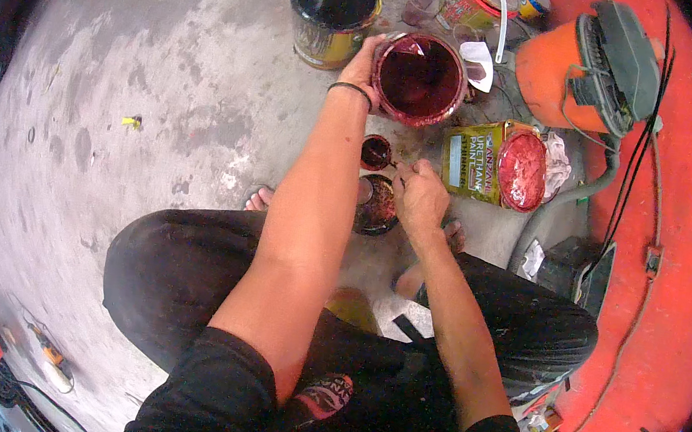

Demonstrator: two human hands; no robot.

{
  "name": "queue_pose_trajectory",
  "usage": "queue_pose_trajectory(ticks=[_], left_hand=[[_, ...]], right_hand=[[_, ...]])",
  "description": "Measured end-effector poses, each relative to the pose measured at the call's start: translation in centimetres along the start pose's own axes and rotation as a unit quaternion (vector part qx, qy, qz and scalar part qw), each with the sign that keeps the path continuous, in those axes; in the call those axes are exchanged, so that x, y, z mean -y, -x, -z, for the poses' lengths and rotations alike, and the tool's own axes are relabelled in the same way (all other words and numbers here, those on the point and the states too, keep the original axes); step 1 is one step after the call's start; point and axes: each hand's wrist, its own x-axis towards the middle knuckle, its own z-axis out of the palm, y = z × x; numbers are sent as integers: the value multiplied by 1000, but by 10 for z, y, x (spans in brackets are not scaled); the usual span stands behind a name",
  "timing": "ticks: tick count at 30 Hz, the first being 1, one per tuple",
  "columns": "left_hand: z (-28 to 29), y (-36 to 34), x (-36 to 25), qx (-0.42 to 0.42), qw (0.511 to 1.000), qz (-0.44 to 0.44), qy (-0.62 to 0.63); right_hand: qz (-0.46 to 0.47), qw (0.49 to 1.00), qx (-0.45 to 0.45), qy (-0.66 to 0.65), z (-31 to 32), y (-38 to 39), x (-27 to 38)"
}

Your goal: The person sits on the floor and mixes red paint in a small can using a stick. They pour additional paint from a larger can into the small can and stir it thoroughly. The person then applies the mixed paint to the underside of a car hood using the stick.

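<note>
My left hand (362,71) is wrapped round the side of a round paint can (419,79), whose open top shows dark red paint. Closer to me, my right hand (421,197) is closed on the thin handle of a small ladle (376,152). Dark red liquid shows in the ladle's bowl. Just below that bowl is a round, paint-stained container (378,209), partly covered by the right hand and left forearm. To the right of the hands is a yellow-green rectangular thinner can (473,164), with a red-smeared round lid (524,170) against its side.
A large black-topped can (334,23) stands beyond my left hand. Farther right are a handled bucket (472,4), an orange shop vacuum (563,70) with a grey hose (593,180), and crumpled paper (557,163). My bare feet and bent knees flank the work area on the concrete floor (173,85).
</note>
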Motion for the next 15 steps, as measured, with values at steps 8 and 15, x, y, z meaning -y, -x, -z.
queue_pose_trajectory(ticks=[8,15], left_hand=[[-44,-1,-3,28,999,17,-19],[10,-39,-5,-69,992,64,-87]], right_hand=[[-47,998,12,-30,1,3,5],[-61,992,-29,-104,-19,3,2]])
